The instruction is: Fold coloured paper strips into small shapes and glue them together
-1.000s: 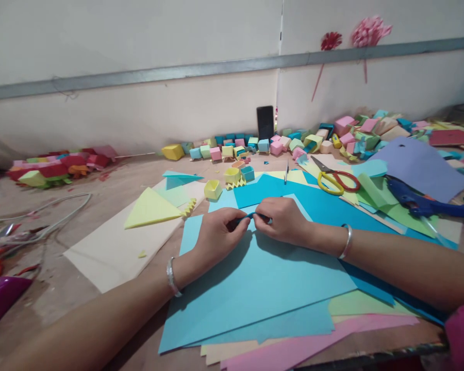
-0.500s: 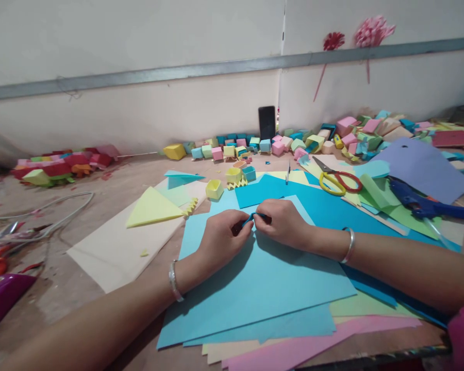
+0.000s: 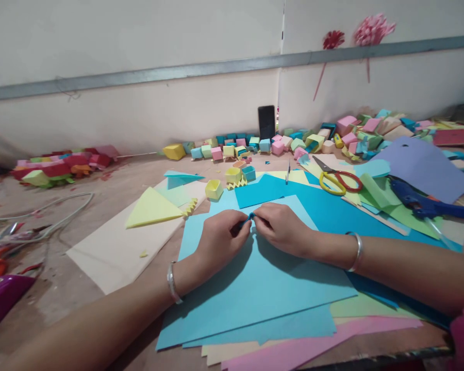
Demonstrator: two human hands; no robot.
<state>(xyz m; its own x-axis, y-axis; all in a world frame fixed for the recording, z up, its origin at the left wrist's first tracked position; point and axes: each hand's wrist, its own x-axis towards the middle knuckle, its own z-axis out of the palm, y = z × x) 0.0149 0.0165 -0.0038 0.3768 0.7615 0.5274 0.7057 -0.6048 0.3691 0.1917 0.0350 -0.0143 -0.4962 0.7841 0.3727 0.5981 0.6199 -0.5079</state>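
Note:
Between my two hands is a small dark-blue paper strip, mostly hidden by the fingers. My left hand pinches one end of it with thumb and forefinger. The other end sits in the closed fingertips of my right hand. Both hands hover just over a light-blue paper sheet that lies on other coloured sheets. A darker blue sheet extends behind and to the right. Small yellow paper boxes and a teal one stand just beyond my hands.
Scissors with yellow and red handles and a blue glue gun lie at right. Several little paper boxes line the wall, where a phone leans. A folded yellow sheet and a white cable are at left.
My right hand has turned slightly and its fingertips have shifted a little left and down along the blue strip. The left hand is nearly where it was.

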